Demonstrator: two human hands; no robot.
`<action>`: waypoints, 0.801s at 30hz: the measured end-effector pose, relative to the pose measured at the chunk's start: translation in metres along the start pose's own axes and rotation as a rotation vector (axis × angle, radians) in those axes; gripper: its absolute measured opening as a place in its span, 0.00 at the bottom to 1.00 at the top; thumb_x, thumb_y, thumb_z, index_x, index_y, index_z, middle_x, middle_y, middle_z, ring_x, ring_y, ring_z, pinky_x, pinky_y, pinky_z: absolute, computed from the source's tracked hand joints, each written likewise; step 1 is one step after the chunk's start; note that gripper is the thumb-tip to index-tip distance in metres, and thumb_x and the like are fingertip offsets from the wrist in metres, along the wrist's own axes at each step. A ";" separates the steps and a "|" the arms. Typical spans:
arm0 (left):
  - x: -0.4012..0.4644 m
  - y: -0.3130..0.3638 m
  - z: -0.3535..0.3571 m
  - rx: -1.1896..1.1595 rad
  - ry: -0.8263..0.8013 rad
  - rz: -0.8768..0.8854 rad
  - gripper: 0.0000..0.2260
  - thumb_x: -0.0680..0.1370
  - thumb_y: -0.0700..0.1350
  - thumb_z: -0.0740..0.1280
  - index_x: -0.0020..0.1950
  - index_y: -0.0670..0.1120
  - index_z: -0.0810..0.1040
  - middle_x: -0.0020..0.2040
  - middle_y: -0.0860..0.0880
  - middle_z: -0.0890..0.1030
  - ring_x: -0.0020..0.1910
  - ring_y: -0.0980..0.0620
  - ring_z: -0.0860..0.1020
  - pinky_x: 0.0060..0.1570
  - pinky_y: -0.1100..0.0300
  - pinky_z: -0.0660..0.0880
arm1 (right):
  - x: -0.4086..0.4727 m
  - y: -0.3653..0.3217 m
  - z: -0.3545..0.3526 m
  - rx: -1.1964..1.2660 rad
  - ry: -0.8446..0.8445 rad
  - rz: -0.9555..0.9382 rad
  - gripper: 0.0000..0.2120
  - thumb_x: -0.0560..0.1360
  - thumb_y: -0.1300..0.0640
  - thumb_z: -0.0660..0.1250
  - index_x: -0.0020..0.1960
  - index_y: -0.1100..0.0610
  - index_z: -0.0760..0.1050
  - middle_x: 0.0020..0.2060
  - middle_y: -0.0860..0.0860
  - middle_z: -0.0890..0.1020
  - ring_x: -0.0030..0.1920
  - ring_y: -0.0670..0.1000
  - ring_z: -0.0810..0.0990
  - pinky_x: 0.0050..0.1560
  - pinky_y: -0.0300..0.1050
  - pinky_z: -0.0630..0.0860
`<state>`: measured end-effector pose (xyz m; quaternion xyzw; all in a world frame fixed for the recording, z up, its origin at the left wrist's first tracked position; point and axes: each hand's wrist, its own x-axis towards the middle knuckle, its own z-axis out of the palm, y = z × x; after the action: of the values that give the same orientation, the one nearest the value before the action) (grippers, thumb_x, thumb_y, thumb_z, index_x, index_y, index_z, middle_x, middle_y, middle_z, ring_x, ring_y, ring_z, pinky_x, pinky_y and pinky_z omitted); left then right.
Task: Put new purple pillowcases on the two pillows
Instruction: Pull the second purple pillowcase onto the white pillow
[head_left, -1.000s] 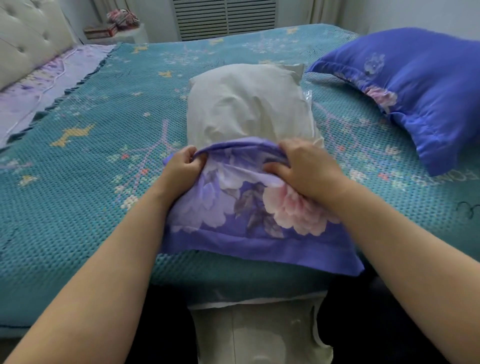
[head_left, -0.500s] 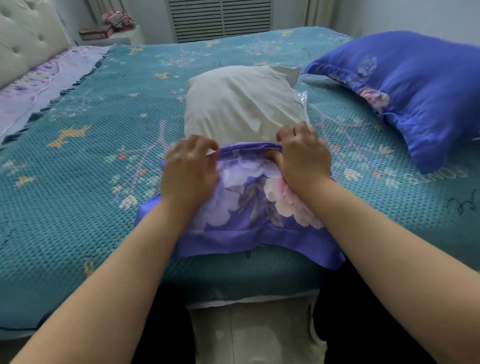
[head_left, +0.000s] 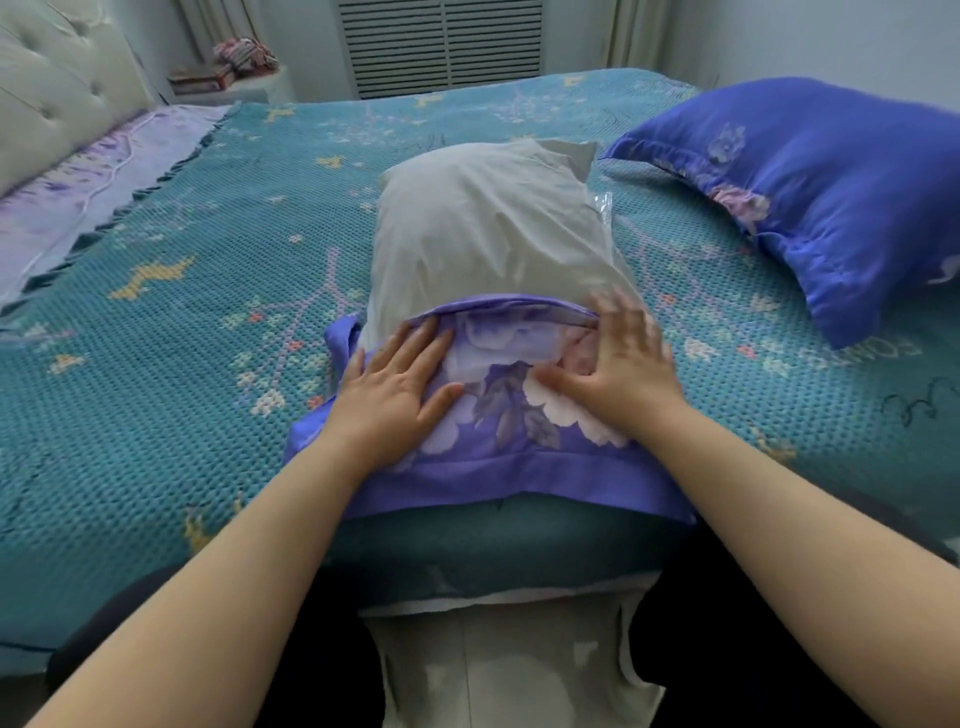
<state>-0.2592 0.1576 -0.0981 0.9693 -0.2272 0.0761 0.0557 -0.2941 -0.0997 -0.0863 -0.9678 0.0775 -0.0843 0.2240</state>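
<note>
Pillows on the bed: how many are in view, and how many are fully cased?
2. A grey pillow lies mid-bed, its near end inside a purple floral pillowcase; a fully cased blue-purple pillow lies at the right. So one is cased. No others show.

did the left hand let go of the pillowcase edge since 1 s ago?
Yes. The left hand now lies flat on the pillowcase, nearer than its opening edge on the white pillow.

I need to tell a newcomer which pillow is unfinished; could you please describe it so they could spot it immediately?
Start from the teal bedspread. At the middle of its near edge lies the pale grey pillow, only its near end inside a purple floral pillowcase under the left hand and right hand. The blue pillow to its right is fully covered.
</note>
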 end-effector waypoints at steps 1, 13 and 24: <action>-0.003 -0.003 0.002 -0.018 0.023 -0.032 0.33 0.72 0.67 0.39 0.76 0.60 0.50 0.78 0.57 0.47 0.77 0.49 0.48 0.73 0.43 0.52 | 0.003 0.012 -0.001 0.139 -0.053 0.109 0.58 0.58 0.24 0.65 0.77 0.49 0.45 0.76 0.51 0.52 0.75 0.55 0.53 0.74 0.55 0.52; -0.014 0.026 -0.001 0.111 0.471 0.034 0.17 0.76 0.49 0.64 0.65 0.50 0.74 0.68 0.42 0.72 0.61 0.39 0.73 0.56 0.45 0.71 | -0.008 0.026 -0.006 0.256 0.076 0.248 0.34 0.69 0.40 0.71 0.67 0.57 0.65 0.64 0.58 0.69 0.62 0.59 0.70 0.60 0.48 0.69; -0.024 0.027 0.009 0.336 0.488 0.278 0.21 0.76 0.44 0.58 0.69 0.52 0.70 0.64 0.43 0.75 0.61 0.40 0.75 0.61 0.44 0.70 | 0.001 0.028 -0.011 0.257 -0.128 0.078 0.30 0.75 0.50 0.68 0.73 0.54 0.61 0.66 0.54 0.74 0.64 0.54 0.74 0.63 0.45 0.67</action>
<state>-0.2913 0.1421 -0.1091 0.8779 -0.3214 0.3493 -0.0631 -0.2982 -0.1296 -0.0893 -0.9309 0.0894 -0.0229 0.3535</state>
